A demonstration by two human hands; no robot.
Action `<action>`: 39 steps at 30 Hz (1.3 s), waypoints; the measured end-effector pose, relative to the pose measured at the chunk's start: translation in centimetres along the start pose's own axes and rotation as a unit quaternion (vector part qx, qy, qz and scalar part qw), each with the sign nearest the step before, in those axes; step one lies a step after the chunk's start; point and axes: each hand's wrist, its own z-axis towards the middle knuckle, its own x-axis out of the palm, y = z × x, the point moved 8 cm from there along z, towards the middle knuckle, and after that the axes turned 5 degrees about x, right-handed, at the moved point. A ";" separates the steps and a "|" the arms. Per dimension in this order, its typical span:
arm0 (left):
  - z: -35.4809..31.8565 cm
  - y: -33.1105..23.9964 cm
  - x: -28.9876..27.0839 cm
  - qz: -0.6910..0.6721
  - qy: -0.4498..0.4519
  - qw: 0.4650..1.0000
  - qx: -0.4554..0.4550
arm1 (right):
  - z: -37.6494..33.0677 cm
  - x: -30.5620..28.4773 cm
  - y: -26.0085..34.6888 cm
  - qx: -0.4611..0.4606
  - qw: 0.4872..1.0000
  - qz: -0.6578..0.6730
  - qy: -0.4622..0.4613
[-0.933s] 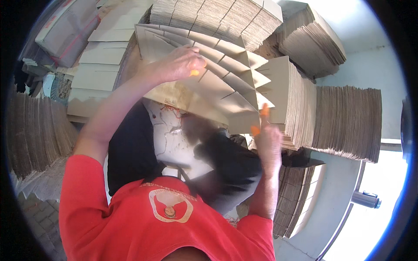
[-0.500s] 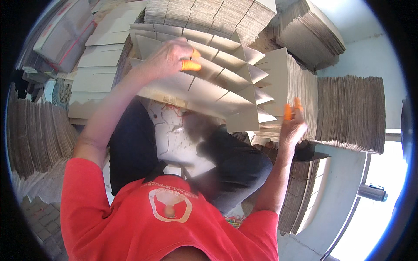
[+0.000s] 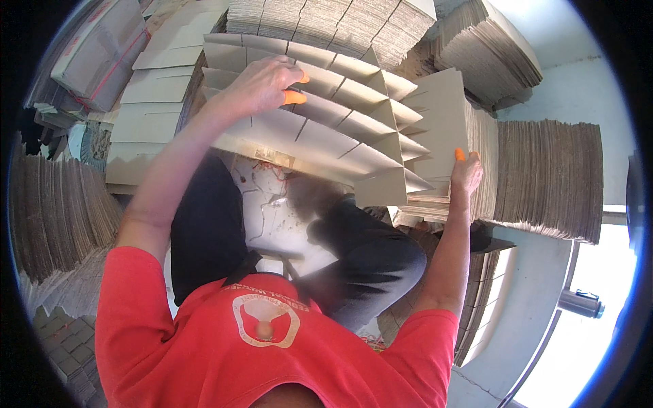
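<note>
In front of me stands a partly assembled cardboard divider [image 3: 320, 139], with several long slotted strips standing on edge and a cross strip slotted through them at the right end. My left hand [image 3: 266, 85], with orange finger covers, is closed on the long strips near their left part. At the right, my right hand [image 3: 466, 173], also with orange covers, pinches the near right edge of a slotted cardboard sheet [image 3: 439, 112]. That sheet leans at the front of a row of upright sheets. Some of the left fingers are hidden behind the strips.
A row of upright cardboard sheets [image 3: 547, 180] runs off to the right. More stacks lie at the far side [image 3: 326, 24], far right [image 3: 483, 51] and left [image 3: 61, 207]. Overlapping flat sheets [image 3: 146, 126] lie left of the divider. My bent legs [image 3: 371, 262] are below.
My right hand has moved slightly away from me and closed on the edge of the front cardboard sheet, which has shifted right. The left hand stays nearly in place on the strips.
</note>
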 end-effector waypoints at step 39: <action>-1.2 -8.2 3.7 -0.120 0.006 0.993 0.004 | -9.7 -17.3 11.5 -0.225 0.887 0.403 -0.023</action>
